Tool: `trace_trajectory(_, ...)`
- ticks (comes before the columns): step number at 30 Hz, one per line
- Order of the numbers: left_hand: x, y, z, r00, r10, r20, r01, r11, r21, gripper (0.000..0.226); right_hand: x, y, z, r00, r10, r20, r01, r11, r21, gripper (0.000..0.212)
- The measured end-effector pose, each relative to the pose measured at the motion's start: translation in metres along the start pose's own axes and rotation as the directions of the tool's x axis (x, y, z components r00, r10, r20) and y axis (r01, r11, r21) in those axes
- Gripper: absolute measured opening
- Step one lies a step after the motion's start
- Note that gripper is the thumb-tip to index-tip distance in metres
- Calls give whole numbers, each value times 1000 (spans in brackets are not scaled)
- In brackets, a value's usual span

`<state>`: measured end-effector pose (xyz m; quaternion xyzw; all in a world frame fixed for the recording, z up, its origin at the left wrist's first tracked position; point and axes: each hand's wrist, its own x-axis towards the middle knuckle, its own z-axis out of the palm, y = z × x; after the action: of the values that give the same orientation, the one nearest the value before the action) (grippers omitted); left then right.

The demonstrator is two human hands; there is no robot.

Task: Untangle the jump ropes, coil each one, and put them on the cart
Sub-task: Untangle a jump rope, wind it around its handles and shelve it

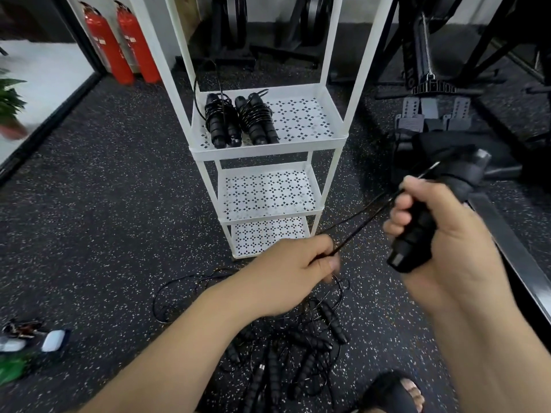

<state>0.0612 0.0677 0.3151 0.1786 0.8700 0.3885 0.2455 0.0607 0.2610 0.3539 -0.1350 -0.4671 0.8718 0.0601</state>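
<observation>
A white three-tier cart (335,119) stands ahead of me. On its top shelf lie two coiled black jump ropes (222,120) (258,119) side by side. My right hand (444,234) grips the black handles of another jump rope (413,234), held up to the right of the cart. Its thin black cord (366,217) runs down-left to my left hand (293,272), which pinches it. On the floor below my arms lies a tangled pile of black ropes and handles (298,353).
The speckled dark rubber floor (104,204) surrounds the cart. Two red fire extinguishers (122,46) stand at the back left. Black gym machines (441,93) crowd the right side. Small items (32,338) lie at the left floor edge. A sandalled foot (396,391) shows at the bottom.
</observation>
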Motion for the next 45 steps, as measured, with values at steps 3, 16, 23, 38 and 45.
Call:
trace_trajectory(3,-1,1,-1,998,43,-40,-44,999,-17,22,6,-4,-9,999,30,-28,-29,999,36,12)
trace_trajectory(16,-3,9,-2,971,123,-207,-142,987,-80,18,-11,21,6,990,-112,91,143,818,-557,13)
trace_trajectory(23,-3,8,0,973,135,-187,-150,987,-66,15,-10,18,7,997,36,62,4,840,-543,11)
trace_trajectory(38,2,5,2,979,81,-185,-94,994,-60,25,1,-1,-5,999,54,-7,-54,995,-84,25)
trace_trajectory(45,-1,8,-3,933,173,-316,-221,967,-123,25,-13,16,10,995,64,71,-26,898,-438,19)
